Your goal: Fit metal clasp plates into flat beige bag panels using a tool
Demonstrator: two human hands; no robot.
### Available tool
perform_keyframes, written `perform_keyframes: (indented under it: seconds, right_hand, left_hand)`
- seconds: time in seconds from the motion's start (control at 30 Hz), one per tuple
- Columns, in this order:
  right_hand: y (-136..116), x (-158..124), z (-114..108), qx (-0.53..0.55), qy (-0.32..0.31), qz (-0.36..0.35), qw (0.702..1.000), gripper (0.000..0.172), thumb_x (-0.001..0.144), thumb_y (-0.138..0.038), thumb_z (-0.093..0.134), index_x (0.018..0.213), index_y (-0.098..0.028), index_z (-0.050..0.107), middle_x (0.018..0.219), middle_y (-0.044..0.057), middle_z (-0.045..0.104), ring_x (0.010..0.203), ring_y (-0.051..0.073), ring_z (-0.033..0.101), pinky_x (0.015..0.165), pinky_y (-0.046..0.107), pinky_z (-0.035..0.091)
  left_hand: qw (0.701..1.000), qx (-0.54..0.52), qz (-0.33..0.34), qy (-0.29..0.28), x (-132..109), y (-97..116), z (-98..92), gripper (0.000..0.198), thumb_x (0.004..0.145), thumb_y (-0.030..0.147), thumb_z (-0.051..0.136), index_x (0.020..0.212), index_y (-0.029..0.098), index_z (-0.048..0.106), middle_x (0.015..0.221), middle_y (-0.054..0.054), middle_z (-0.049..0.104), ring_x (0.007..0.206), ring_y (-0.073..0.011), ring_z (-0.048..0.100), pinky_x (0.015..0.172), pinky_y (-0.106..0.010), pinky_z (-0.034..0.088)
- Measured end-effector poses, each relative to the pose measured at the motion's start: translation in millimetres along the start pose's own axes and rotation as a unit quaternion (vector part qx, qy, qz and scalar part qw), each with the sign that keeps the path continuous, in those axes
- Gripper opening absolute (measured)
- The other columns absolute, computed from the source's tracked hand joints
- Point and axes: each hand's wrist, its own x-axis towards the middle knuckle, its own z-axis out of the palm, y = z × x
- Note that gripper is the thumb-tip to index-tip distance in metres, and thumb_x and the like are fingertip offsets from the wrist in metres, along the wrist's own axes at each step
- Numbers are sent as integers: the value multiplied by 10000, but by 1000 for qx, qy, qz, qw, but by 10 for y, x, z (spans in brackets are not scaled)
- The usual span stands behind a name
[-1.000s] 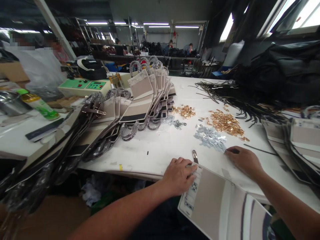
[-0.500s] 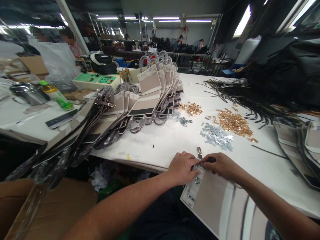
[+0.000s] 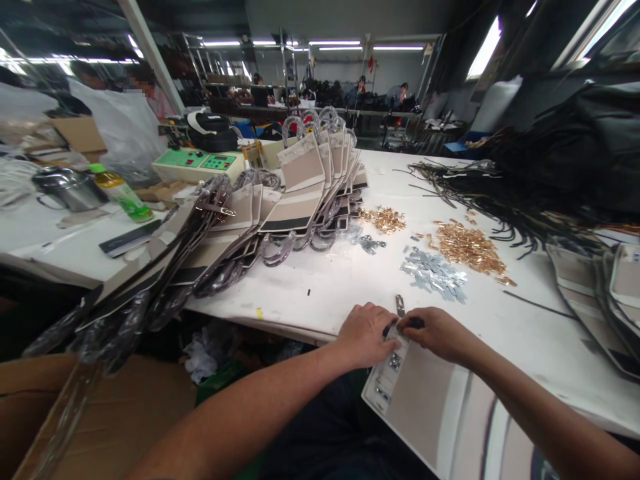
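A flat beige bag panel with pale bands lies tilted across the table's front edge and my lap. My left hand is closed on its upper left edge, thumb over the pale border strip. Below that thumb, small metal fittings show on the strip. My right hand is closed at the panel's upper corner, pinching a small dark piece whose kind I cannot make out. Just beyond both hands a metal clasp piece sticks up. The fingertips partly hide the spot where the hands meet.
On the white table lie gold-coloured clips and flat silver plates. Bag panels with plastic-wrapped handles are stacked to the left. Black straps and more panels lie right. A cardboard box stands lower left.
The right fingers have shifted slightly left, with the small dark piece turned a little. My left hand and the panel stay nearly in place. The view has swung slightly left.
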Motion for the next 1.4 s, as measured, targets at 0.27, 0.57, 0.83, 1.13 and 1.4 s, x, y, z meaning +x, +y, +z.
perform_keyframes:
  seconds: [0.27, 0.57, 0.83, 1.13, 1.4]
  right_hand:
    - [-3, -29, 3, -34, 18, 24, 999, 236, 837, -358, 603, 900, -258, 807, 776, 14, 764, 703, 231, 663, 695, 321, 457]
    - [7, -36, 61, -72, 25, 45, 996, 151, 875, -292, 614, 863, -274, 763, 756, -15, 733, 726, 212, 664, 690, 298, 435]
    - [129, -184, 304, -140, 113, 41, 983, 181, 971, -349, 587, 997, -310, 761, 1074, 10, 731, 919, 230, 685, 778, 330, 436]
    - [92, -146, 256, -74, 100, 77, 989, 109, 931, -328, 636, 931, -275, 731, 957, 6, 762, 880, 237, 685, 749, 311, 430]
    - [140, -143, 178, -27, 87, 78, 993, 130, 903, -355, 647, 885, -256, 728, 853, 9, 746, 813, 228, 677, 728, 301, 434]
  left_hand:
    - [1000, 2, 0, -5, -10, 7, -10, 472, 924, 470, 728, 1338, 254, 659, 1287, -35, 733, 1190, -286, 627, 994, -436, 489]
    - [1000, -5, 0, -6, 1, 10, -23, 477, 926, 472, 727, 1340, 243, 666, 1293, -48, 732, 1198, -292, 624, 1002, -443, 488]
    - [1000, -1, -1, -9, -8, 15, -21, 462, 939, 472, 719, 1338, 246, 668, 1293, -45, 737, 1205, -287, 629, 1010, -446, 497]
    - [985, -60, -112, -115, 305, 82, -235, 439, 934, 417, 632, 1336, 249, 688, 1161, -39, 788, 1131, -264, 699, 972, -370, 546]
    - [939, -65, -172, -291, 756, 173, -443, 254, 894, 379, 693, 734, 182, 708, 727, -64, 739, 796, -264, 758, 736, -332, 586]
